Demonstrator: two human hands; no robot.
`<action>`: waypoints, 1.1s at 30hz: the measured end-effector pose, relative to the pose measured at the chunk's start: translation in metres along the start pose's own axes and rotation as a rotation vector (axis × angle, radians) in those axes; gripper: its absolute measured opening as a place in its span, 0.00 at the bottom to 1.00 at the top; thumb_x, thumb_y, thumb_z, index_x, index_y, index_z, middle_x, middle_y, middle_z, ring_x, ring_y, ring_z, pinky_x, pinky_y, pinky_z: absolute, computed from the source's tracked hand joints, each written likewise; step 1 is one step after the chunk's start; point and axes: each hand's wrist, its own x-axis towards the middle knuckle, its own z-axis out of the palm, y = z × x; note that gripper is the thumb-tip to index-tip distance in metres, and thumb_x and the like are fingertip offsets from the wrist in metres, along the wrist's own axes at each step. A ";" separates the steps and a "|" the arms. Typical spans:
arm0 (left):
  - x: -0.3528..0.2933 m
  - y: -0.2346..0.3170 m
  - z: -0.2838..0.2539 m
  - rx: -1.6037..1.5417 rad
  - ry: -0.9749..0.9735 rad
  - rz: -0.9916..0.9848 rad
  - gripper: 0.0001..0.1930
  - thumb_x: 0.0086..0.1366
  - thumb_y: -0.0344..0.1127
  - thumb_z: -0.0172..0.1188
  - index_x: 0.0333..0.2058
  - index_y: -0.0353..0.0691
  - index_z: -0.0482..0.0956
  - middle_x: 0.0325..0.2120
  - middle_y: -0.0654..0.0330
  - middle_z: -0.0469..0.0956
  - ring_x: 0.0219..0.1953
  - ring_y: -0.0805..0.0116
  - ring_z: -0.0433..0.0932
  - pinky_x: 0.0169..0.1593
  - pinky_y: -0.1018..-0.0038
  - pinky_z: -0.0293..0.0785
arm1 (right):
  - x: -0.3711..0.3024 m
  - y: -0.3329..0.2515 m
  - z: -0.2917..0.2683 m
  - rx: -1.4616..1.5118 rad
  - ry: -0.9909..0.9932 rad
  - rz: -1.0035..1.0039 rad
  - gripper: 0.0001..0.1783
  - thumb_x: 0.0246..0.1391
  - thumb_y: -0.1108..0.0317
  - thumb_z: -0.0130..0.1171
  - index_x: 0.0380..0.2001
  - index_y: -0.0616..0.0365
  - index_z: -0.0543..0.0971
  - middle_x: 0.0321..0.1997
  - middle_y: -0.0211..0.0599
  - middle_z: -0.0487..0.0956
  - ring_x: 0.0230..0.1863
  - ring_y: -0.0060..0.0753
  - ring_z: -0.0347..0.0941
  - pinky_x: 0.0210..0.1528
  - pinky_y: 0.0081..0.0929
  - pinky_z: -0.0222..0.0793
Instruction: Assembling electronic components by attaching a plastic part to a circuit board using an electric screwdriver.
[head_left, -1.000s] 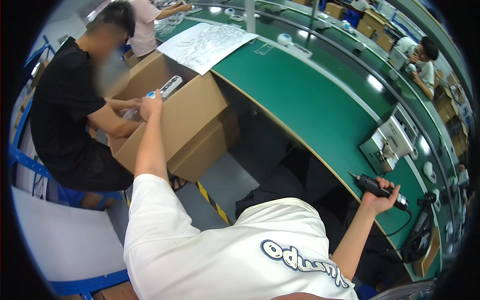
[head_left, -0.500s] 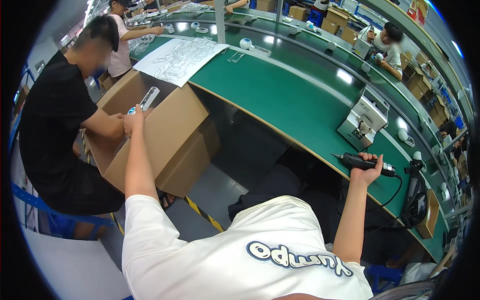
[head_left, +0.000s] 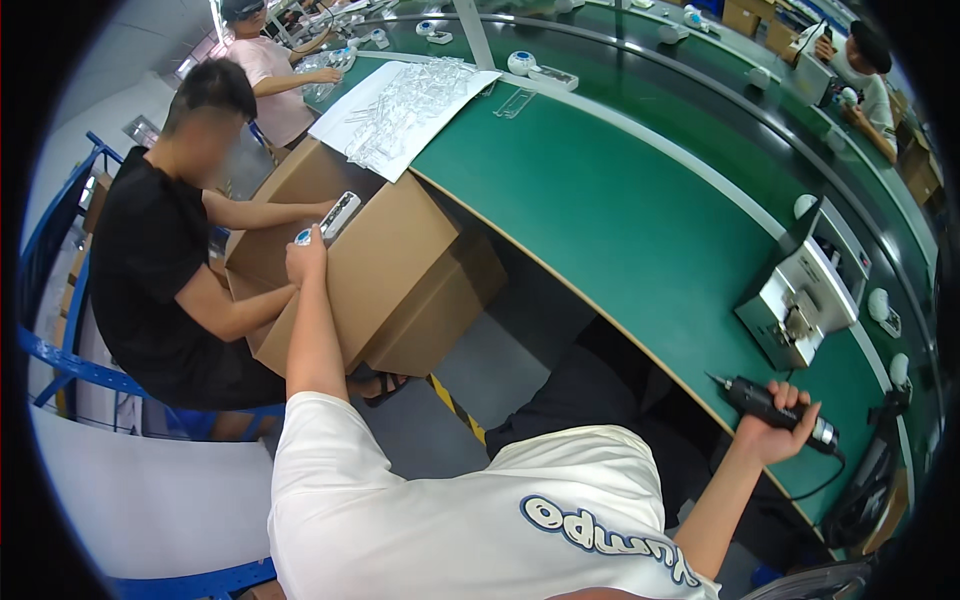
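Note:
My left hand (head_left: 306,258) stretches out over an open cardboard box (head_left: 385,265), closed on a white device with a round, blue-ringed head (head_left: 303,238) and a long, narrow body (head_left: 342,214). A co-worker in black leans over the same box from the left; one of their forearms (head_left: 262,213) reaches behind the device, the other (head_left: 240,312) passes by my wrist. Their fingers are partly hidden. Over the table's near edge, my right hand (head_left: 775,428) grips a black electric screwdriver (head_left: 762,400), its thin tip pointing left and its cord hanging behind.
A metal screw feeder (head_left: 800,310) stands on the green table (head_left: 590,190) beyond the screwdriver. Clear plastic parts (head_left: 420,100) lie heaped on a white sheet (head_left: 405,160). Another white device (head_left: 522,64) rests by the conveyor (head_left: 690,100). A blue rail (head_left: 80,365) runs behind the co-worker.
The view has turned, shifting the scene. The co-worker's hands have moved apart: one arm now reaches across behind the device, the other sits lower. Both my hands keep their hold.

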 end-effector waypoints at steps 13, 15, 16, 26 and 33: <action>0.010 0.005 0.041 0.137 0.086 0.070 0.42 0.56 0.72 0.56 0.40 0.28 0.82 0.41 0.38 0.81 0.49 0.41 0.78 0.52 0.54 0.73 | 0.001 0.010 0.021 -0.127 0.054 -0.031 0.15 0.66 0.55 0.49 0.37 0.56 0.68 0.25 0.28 0.64 0.25 0.24 0.59 0.38 0.28 0.59; 0.044 -0.017 0.046 0.123 -0.074 0.179 0.41 0.58 0.71 0.56 0.41 0.29 0.82 0.41 0.38 0.81 0.47 0.41 0.79 0.50 0.54 0.74 | -0.002 0.007 0.025 -0.060 0.127 -0.006 0.15 0.66 0.53 0.49 0.38 0.54 0.69 0.24 0.27 0.65 0.23 0.24 0.59 0.36 0.29 0.60; 0.066 -0.035 0.038 0.328 -0.175 0.191 0.37 0.60 0.68 0.54 0.45 0.34 0.81 0.45 0.40 0.79 0.47 0.45 0.80 0.49 0.55 0.75 | -0.002 0.009 0.028 -0.105 0.094 0.011 0.15 0.65 0.53 0.49 0.38 0.54 0.69 0.24 0.27 0.66 0.23 0.25 0.60 0.36 0.30 0.61; -0.007 0.035 -0.002 0.533 -0.110 0.187 0.26 0.68 0.57 0.50 0.45 0.41 0.85 0.38 0.47 0.84 0.38 0.50 0.83 0.40 0.57 0.78 | 0.005 0.016 0.020 -0.195 0.075 -0.021 0.17 0.64 0.50 0.51 0.39 0.54 0.68 0.25 0.30 0.69 0.24 0.30 0.66 0.38 0.38 0.66; 0.025 -0.023 0.019 0.347 0.082 0.284 0.29 0.73 0.53 0.41 0.39 0.33 0.83 0.38 0.44 0.83 0.41 0.48 0.80 0.43 0.56 0.76 | -0.002 0.010 0.028 -0.172 0.105 -0.018 0.16 0.66 0.51 0.48 0.38 0.54 0.68 0.25 0.29 0.67 0.23 0.26 0.63 0.36 0.32 0.64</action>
